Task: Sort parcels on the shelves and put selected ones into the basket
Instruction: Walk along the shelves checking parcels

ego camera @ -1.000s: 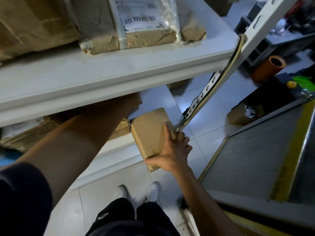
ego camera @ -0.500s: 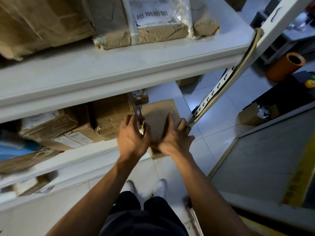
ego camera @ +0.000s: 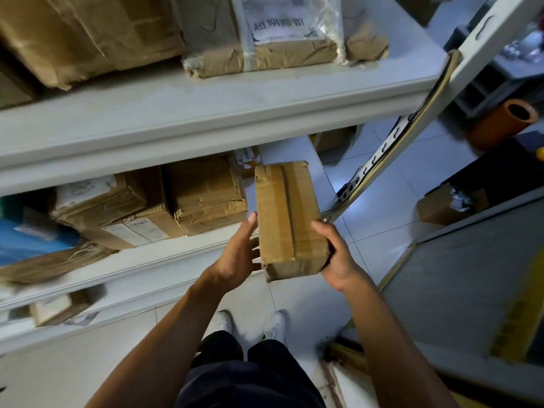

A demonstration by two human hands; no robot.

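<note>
A small brown cardboard parcel (ego camera: pixel 290 216), taped along its top, is held out in front of the white shelf unit (ego camera: pixel 206 113). My right hand (ego camera: pixel 338 256) grips its right near corner, thumb on top. My left hand (ego camera: pixel 240 254) is beside the parcel's left side with fingers straight, the fingertips touching its edge. More brown parcels (ego camera: pixel 206 198) sit on the lower shelf just left of it. No basket is in view.
The upper shelf carries large brown parcels and one with a plastic-wrapped label (ego camera: pixel 282 30). A slotted shelf post (ego camera: pixel 391 148) slants right of the parcel. An orange tube (ego camera: pixel 503 119), a small box (ego camera: pixel 450 203) and a grey platform (ego camera: pixel 471 275) lie at right. My shoes stand on the tiled floor.
My left arm came out from under the upper shelf and joined the parcel. The parcel has been drawn out from the shelf edge and turned flat, now held lower between both hands.
</note>
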